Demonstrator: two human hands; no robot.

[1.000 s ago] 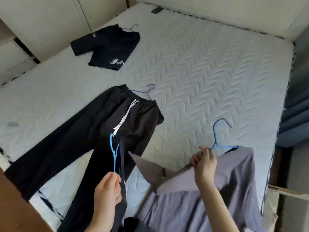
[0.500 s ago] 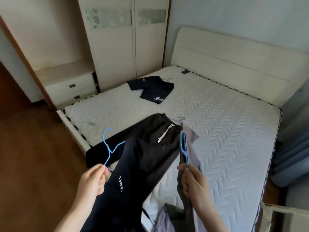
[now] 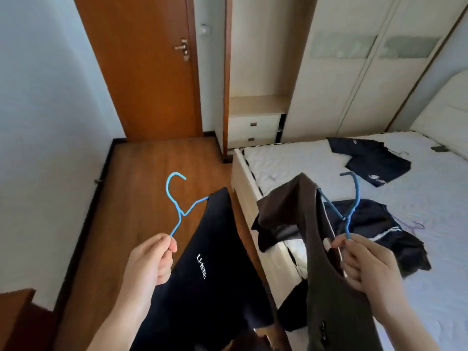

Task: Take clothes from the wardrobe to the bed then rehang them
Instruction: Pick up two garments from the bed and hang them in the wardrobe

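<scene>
The left hand [image 3: 152, 262] pinches a blue hanger [image 3: 178, 203] carrying a navy garment [image 3: 210, 274] printed "LI-NING"; the right hand [image 3: 364, 262] is clenched on a second blue hanger [image 3: 350, 206] with a brown garment [image 3: 311, 224], above the bed [image 3: 291, 160] edge. Carrying both to the wardrobe [image 3: 354, 72] goes best with hooks upright and apart, cloth clear of the floor. The shorts' [image 3: 374, 163] logo is unreadable.

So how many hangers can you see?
4: a blue hanger in the left hand, another blue one in the right hand, and two on the bed, at and. More may be hidden.
</scene>
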